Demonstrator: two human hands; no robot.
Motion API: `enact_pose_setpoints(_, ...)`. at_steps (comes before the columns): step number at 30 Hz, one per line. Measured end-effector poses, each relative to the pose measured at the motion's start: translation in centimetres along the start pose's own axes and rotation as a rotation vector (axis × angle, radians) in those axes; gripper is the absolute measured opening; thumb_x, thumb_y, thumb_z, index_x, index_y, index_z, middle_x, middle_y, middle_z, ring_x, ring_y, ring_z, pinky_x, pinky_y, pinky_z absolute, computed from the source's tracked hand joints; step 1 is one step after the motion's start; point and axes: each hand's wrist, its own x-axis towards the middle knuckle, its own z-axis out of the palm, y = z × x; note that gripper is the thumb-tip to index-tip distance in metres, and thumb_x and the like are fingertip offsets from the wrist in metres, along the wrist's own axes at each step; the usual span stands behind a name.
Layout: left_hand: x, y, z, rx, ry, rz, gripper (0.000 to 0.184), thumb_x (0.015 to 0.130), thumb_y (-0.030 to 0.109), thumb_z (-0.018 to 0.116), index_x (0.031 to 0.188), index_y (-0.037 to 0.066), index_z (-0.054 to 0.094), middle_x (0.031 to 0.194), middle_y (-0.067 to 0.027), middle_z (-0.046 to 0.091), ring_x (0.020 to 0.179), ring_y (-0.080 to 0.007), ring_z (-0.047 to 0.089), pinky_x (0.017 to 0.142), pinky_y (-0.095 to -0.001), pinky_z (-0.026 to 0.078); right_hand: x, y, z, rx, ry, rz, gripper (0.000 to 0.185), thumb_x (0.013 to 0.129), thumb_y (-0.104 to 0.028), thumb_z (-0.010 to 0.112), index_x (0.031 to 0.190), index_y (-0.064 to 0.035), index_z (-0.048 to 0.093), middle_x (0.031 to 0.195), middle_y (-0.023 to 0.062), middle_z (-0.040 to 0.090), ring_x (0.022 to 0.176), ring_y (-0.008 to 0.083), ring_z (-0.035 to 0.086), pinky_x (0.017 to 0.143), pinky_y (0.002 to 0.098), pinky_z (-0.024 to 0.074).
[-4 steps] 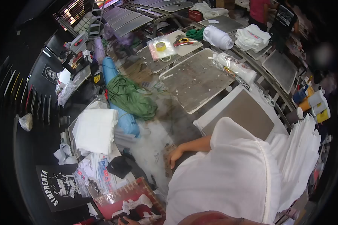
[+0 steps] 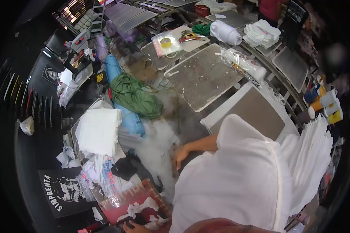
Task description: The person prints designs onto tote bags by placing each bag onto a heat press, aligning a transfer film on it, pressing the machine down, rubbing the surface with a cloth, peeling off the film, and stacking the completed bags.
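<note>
My right hand [image 2: 179,156] comes out from under a broad white sleeve [image 2: 233,178]. Its fingers hang downward, stretched out, over greyish-white lint-like material [image 2: 157,151], with nothing in them. At the bottom edge, partly cut off, my left hand [image 2: 136,227] shows a few fingers, spaced apart. It is beside a crumpled white rag [image 2: 144,206] lying on a red screen-printing frame [image 2: 114,204]; whether the fingers touch the rag I cannot tell. Above that frame lie printed plastic bags [image 2: 105,173] and a black cloth [image 2: 123,167].
A white cloth stack [image 2: 98,132] sits on the left. Beyond it, a blue roll [image 2: 130,123] carries a green cloth bundle [image 2: 134,97]. Flat printing boards [image 2: 202,79] run along the right, with plastic-wrapped rolls [image 2: 243,64], hanging white cloths [image 2: 311,151] and ink containers [image 2: 324,103]. Another person [image 2: 270,9] stands far back.
The view has shifted slightly, and my right hand sits a little higher in it. A bit more of my left hand shows at the bottom edge.
</note>
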Motion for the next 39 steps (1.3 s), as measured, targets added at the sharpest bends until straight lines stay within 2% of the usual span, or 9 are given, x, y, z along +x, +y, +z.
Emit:
enact_pose_setpoints(2, 0.2, 2.4, -1.1, 0.013, 0.008, -0.015, 0.03, 0.079, 0.027, 0.076, 0.098, 0.004, 0.073, 0.104, -0.016, 0.07, 0.098, -0.034, 0.065, 0.091, -0.0471, 0.048, 0.4, 0.1, -0.5, 0.023, -0.06, 0.001, 0.067, 0.082, -0.056, 0.067, 0.127, -0.0058, 0.064, 0.137, 0.0143, 0.057, 0.13, 0.0298, 0.047, 0.108, 0.0397, 0.0338)
enact_pose_setpoints(8, 0.7, 2.7, -1.8, 0.067, 0.059, 0.181, 0.019, 0.081, 0.02, 0.073, 0.093, 0.005, 0.072, 0.092, -0.0127, 0.069, 0.087, -0.0311, 0.066, 0.081, -0.043, 0.052, 2.6, -0.1, -1.0, -0.097, -0.057, 0.009, 0.061, 0.084, -0.055, 0.065, 0.125, -0.0095, 0.067, 0.135, 0.0141, 0.059, 0.127, 0.03, 0.05, 0.107, 0.0395, 0.0352)
enact_pose_setpoints(11, -0.7, -2.7, 2.0, -0.038, -0.078, -0.059, 0.03, 0.086, 0.022, 0.068, 0.111, 0.005, 0.067, 0.115, -0.0155, 0.062, 0.11, -0.0346, 0.053, 0.096, -0.0478, 0.039, 2.6, -1.0, -2.2, -0.138, -0.101, 0.031, 0.063, 0.086, -0.057, 0.062, 0.126, -0.0089, 0.066, 0.135, 0.0145, 0.059, 0.128, 0.031, 0.049, 0.108, 0.0403, 0.0345)
enact_pose_setpoints(21, -0.4, -1.9, 1.7, -0.079, -0.041, -0.142, 0.025, 0.087, 0.016, 0.067, 0.109, 0.004, 0.066, 0.115, -0.0151, 0.06, 0.11, -0.0346, 0.052, 0.096, -0.0467, 0.041, 9.1, -0.4, -1.0, -0.326, -0.363, 0.096, 0.077, 0.09, -0.064, 0.052, 0.134, -0.0012, 0.056, 0.141, 0.0193, 0.051, 0.135, 0.0319, 0.043, 0.112, 0.0405, 0.031)
enact_pose_setpoints(23, -0.5, -1.9, 1.7, -0.075, -0.059, -0.133, 0.025, 0.088, 0.016, 0.066, 0.11, 0.005, 0.066, 0.117, -0.0147, 0.06, 0.112, -0.0345, 0.051, 0.097, -0.0469, 0.041, 13.6, 3.2, 0.5, -0.342, -0.491, -0.066, 0.075, 0.092, -0.063, 0.05, 0.133, -0.0008, 0.057, 0.139, 0.0201, 0.053, 0.133, 0.0326, 0.046, 0.111, 0.0407, 0.0329)
enact_pose_setpoints(27, -0.6, -1.2, 1.0, -0.086, -0.095, -0.181, 0.028, 0.09, 0.018, 0.064, 0.114, 0.004, 0.065, 0.122, -0.0153, 0.058, 0.115, -0.0347, 0.05, 0.099, -0.047, 0.04, 7.0, -7.3, -0.5, -0.369, -0.541, 0.096, 0.072, 0.093, -0.061, 0.048, 0.13, -0.0002, 0.059, 0.137, 0.0211, 0.055, 0.13, 0.0346, 0.049, 0.108, 0.0427, 0.0362)
enact_pose_setpoints(33, -1.2, -1.3, 2.1, 0.02, -0.096, -0.122, 0.043, 0.09, 0.029, 0.065, 0.128, 0.007, 0.061, 0.128, -0.0183, 0.058, 0.12, -0.0358, 0.05, 0.103, -0.0464, 0.037, 9.2, -12.4, 2.1, -1.045, -0.693, -0.22, 0.06, 0.095, -0.055, 0.051, 0.117, -0.0016, 0.066, 0.119, 0.0206, 0.065, 0.109, 0.0355, 0.061, 0.096, 0.0423, 0.0456)
enact_pose_setpoints(37, 0.0, 0.1, 1.4, -0.031, -0.018, -0.288, 0.038, 0.087, 0.031, 0.068, 0.12, 0.013, 0.065, 0.118, -0.0189, 0.06, 0.113, -0.0376, 0.053, 0.098, -0.0458, 0.04, 8.9, -21.4, 4.9, -0.46, -0.582, -0.672, 0.03, 0.089, -0.033, 0.067, 0.097, -0.0047, 0.07, 0.094, 0.0141, 0.07, 0.093, 0.0285, 0.066, 0.081, 0.0389, 0.0507)
enact_pose_setpoints(39, -0.2, -0.2, 1.4, -0.008, 0.059, -0.337, 0.033, 0.087, 0.029, 0.068, 0.116, 0.012, 0.066, 0.115, -0.0169, 0.06, 0.112, -0.0363, 0.052, 0.097, -0.0452, 0.041, 9.1, -26.8, 7.5, -0.408, -0.481, -0.798, 0.023, 0.087, -0.025, 0.067, 0.092, -0.0026, 0.068, 0.086, 0.0135, 0.067, 0.086, 0.0291, 0.065, 0.075, 0.0382, 0.0503)
